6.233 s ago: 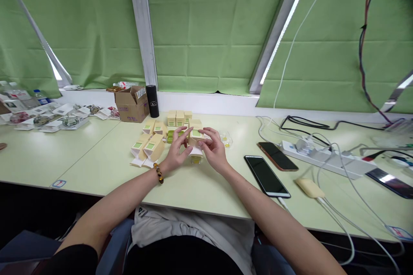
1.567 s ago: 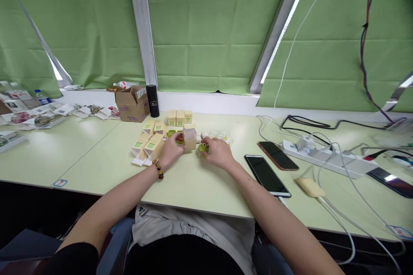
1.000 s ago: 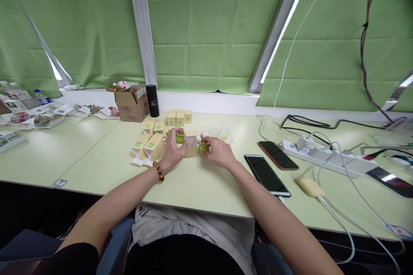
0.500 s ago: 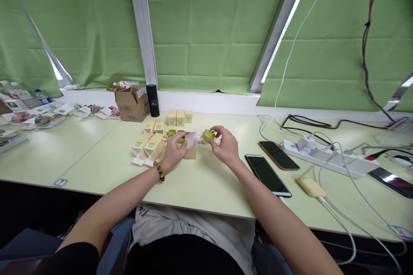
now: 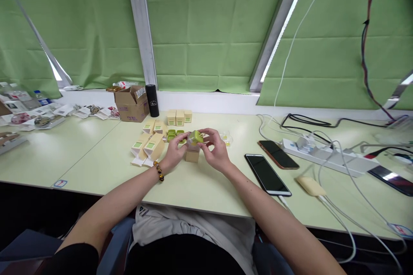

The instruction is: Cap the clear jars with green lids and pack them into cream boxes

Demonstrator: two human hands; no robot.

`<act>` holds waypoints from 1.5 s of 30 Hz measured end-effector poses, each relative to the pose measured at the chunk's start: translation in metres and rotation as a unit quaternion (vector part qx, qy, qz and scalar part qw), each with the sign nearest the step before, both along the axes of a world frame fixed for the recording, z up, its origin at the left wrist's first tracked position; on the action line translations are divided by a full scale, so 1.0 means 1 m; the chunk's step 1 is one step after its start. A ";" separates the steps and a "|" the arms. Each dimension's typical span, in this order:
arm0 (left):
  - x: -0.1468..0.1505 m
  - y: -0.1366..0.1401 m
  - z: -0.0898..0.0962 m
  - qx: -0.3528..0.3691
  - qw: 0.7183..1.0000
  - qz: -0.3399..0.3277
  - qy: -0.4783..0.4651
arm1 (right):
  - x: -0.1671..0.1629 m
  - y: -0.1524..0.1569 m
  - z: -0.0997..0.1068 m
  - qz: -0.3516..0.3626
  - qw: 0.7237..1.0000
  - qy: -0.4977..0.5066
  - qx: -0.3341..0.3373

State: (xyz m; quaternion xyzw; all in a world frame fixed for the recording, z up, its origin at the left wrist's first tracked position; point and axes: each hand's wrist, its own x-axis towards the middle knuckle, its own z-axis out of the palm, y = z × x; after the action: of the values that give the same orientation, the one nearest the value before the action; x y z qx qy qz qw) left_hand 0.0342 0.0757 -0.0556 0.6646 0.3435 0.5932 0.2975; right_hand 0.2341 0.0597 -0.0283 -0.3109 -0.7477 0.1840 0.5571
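A small open cream cardboard box (image 5: 192, 156) stands upright in front of me. My left hand (image 5: 174, 153) grips its left side, with a beaded bracelet on the wrist. My right hand (image 5: 216, 149) pinches a small green object (image 5: 195, 137) with a loop on it, held at the box's open top; its exact kind is unclear. Several similar green pieces (image 5: 175, 134) lie just beyond my left hand. Left of that hand, cream boxes (image 5: 154, 147) with green labels stand with their flaps open. Clear plastic with yellowish bits (image 5: 226, 138) lies beyond my right hand.
Small cream boxes (image 5: 180, 117) stand farther back, near a black cylinder (image 5: 152, 101) and a brown carton (image 5: 131, 105). On the right lie phones (image 5: 268, 175), a power strip (image 5: 325, 157), a cream charger-like block (image 5: 310, 186) and tangled cables. White packages (image 5: 43, 120) line the left.
My right hand has moved left, carrying the green object from beside the box to over its opening. The clear plastic behind that hand is now in sight. My left hand stays at the box.
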 end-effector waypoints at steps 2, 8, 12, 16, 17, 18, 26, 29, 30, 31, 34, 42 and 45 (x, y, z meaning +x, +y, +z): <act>0.000 0.000 0.001 -0.007 1.000 0.001 -0.002 | 0.004 0.003 -0.001 -0.026 0.999 -0.023 0.008; -0.001 0.003 0.000 -0.031 0.999 0.004 -0.018 | 0.012 0.006 0.001 -0.050 0.995 -0.081 -0.007; 0.000 0.003 -0.001 -0.042 0.999 0.000 -0.025 | 0.011 0.005 0.001 -0.041 0.990 -0.133 -0.001; 0.000 0.002 0.000 -0.032 0.999 0.006 -0.021 | 0.009 0.003 0.001 -0.027 0.988 -0.154 -0.009; 0.000 0.002 0.000 -0.028 0.999 0.008 -0.019 | 0.008 0.003 0.001 -0.022 0.988 -0.155 -0.009; 0.000 0.002 0.000 -0.025 1.000 0.009 -0.017 | 0.008 0.003 0.001 -0.018 0.987 -0.157 -0.007; 0.000 0.002 0.000 -0.021 1.000 0.009 -0.003 | -0.001 0.005 -0.007 -0.040 0.987 -0.156 0.009; 0.000 0.003 0.000 -0.024 1.000 0.010 -0.001 | -0.003 0.007 -0.011 -0.036 0.991 -0.129 0.002; 0.000 0.003 0.000 -0.025 1.000 0.010 -0.001 | -0.004 0.009 -0.013 -0.041 0.992 -0.121 -0.005; 0.000 0.003 -0.001 -0.024 1.000 0.010 -0.002 | -0.004 0.010 -0.014 -0.046 0.992 -0.116 -0.012; 0.000 0.003 0.000 -0.022 1.000 0.008 -0.009 | -0.005 0.014 -0.017 -0.064 0.992 -0.105 -0.029; 0.001 0.001 0.000 -0.022 1.000 0.012 -0.002 | -0.006 0.017 -0.017 -0.079 0.990 -0.092 -0.074; 0.001 0.001 0.000 -0.026 1.000 0.011 0.000 | -0.007 0.015 -0.017 -0.081 0.988 -0.096 -0.092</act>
State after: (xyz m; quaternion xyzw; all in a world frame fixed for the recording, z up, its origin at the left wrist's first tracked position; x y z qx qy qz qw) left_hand 0.0349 0.0767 -0.0554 0.6530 0.3660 0.5870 0.3082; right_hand 0.2275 0.0750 -0.0451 -0.4364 -0.7503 0.1755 0.4646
